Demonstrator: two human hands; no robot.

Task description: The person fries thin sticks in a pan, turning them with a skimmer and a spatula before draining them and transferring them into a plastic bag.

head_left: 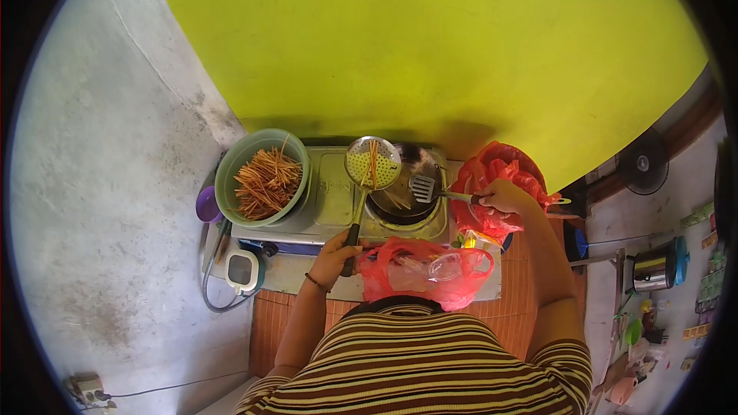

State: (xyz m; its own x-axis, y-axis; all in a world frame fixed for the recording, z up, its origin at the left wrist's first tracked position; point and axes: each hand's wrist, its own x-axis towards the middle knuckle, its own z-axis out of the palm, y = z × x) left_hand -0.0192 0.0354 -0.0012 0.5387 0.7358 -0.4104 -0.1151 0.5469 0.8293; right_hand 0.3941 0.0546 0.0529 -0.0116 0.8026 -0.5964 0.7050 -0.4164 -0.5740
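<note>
My left hand (330, 260) is wrapped round the black handle of a perforated skimmer (359, 163), whose round head is over the stove beside the pan. A few thin brown sticks lie on the skimmer. My right hand (500, 198) grips a slotted spatula (422, 188), its blade above the dark frying pan (415, 211). Some pale sticks show in the pan under the blade. Left of the skimmer, a green basin (224, 188) holds a heap of brown sticks (267, 183).
Red plastic bags lie near my body (384, 269) and right of the stove (473, 177). The stove (330, 196) backs onto a yellow-green wall (430, 46). A purple cup (207, 204) and a white-framed container (243, 270) stand left. A black fan (643, 161) is far right.
</note>
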